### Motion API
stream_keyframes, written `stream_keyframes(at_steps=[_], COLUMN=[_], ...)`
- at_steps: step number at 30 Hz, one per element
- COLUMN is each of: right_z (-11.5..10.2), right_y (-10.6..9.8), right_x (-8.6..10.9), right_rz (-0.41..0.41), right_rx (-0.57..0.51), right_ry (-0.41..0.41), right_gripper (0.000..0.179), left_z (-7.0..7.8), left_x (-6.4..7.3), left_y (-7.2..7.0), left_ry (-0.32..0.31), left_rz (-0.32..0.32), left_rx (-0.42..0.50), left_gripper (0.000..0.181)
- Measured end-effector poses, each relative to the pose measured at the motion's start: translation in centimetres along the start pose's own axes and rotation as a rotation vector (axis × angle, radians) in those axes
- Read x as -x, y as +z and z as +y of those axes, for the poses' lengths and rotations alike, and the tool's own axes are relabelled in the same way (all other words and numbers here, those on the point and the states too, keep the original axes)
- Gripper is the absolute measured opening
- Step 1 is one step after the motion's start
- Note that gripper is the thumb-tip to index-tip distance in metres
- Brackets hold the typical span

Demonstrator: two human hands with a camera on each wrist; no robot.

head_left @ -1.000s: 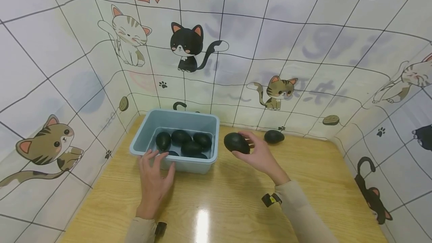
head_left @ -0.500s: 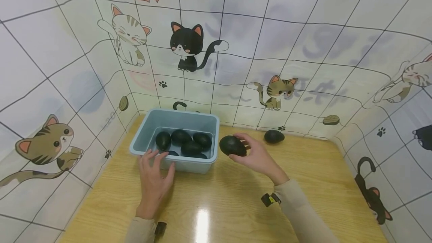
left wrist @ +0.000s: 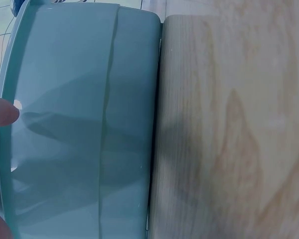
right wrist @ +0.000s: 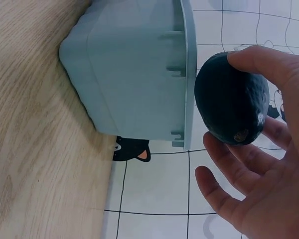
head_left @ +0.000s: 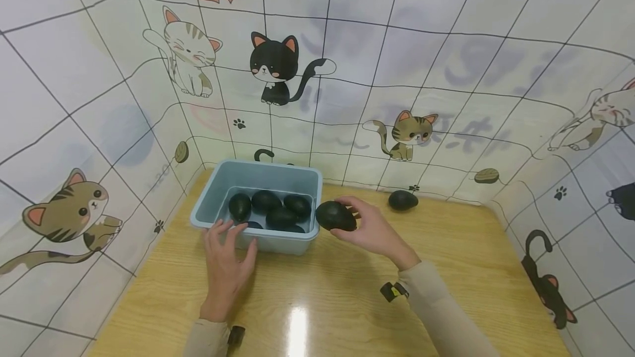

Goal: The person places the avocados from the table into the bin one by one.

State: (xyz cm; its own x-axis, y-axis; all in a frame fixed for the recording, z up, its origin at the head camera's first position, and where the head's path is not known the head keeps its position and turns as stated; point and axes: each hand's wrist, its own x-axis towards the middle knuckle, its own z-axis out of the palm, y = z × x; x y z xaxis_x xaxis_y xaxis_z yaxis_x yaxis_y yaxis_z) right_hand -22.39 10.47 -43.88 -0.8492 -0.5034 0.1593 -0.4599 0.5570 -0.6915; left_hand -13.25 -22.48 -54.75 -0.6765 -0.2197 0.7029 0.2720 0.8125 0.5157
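Note:
My right hand (head_left: 373, 230) holds a dark avocado (head_left: 335, 216) between thumb and fingers, raised at the right rim of a blue-grey plastic bin (head_left: 285, 244). In the right wrist view, the thumb lies over the avocado (right wrist: 229, 99), other fingers lie under it, and the bin's outer wall (right wrist: 134, 74) is beside it. Several avocados (head_left: 281, 217) lie inside the bin. My left hand (head_left: 227, 260) grips the bin's front rim, fingers hooked over it and thumb on the outer side. The left wrist view catches only part of that hand, at the rim (left wrist: 7, 154).
One more avocado (head_left: 403, 200) lies on the wooden table (head_left: 347, 302) near the back wall, right of the bin. Wall coverings (head_left: 347, 43) printed with cats and grid lines enclose the table at back and sides.
My right hand has carried the avocado leftward and slightly down, from over the table to the bin's right rim. The left hand and the bin have stayed in place.

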Motion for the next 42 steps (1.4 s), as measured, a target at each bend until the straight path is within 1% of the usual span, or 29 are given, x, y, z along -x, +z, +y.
stream_keyframes(at_steps=[11,17,28,34,37,42], right_z=[-1.0,-1.3,-2.2,-2.8,-3.1,-3.7], right_y=[-0.1,-0.1,-0.2,-0.2,-0.3,-0.3], right_x=[-0.7,-1.2,-2.1,-2.7,-3.1,-3.6], right_rz=[-0.047,-0.055,-0.091,-0.102,-0.11,-0.127], right_rx=[-0.002,0.027,0.085,0.137,0.178,0.253], right_ry=[-0.012,-0.047,-0.081,-0.102,-0.118,-0.127], right_gripper=[0.07,0.07,0.07,0.07,0.07,0.072], left_z=[0.0,0.0,0.0,-0.1,-0.1,-0.1], left_x=[-0.1,-0.1,0.0,-0.1,-0.1,0.0], left_y=[0.1,0.2,0.0,0.2,0.3,0.3], left_ry=[0.02,0.019,0.013,0.028,0.034,0.029], left_rz=[0.021,0.014,0.009,0.022,0.034,0.032], left_rx=[0.001,0.004,0.001,-0.004,0.001,0.006], left_gripper=[0.037,0.037,0.036,0.037,0.037,0.037])
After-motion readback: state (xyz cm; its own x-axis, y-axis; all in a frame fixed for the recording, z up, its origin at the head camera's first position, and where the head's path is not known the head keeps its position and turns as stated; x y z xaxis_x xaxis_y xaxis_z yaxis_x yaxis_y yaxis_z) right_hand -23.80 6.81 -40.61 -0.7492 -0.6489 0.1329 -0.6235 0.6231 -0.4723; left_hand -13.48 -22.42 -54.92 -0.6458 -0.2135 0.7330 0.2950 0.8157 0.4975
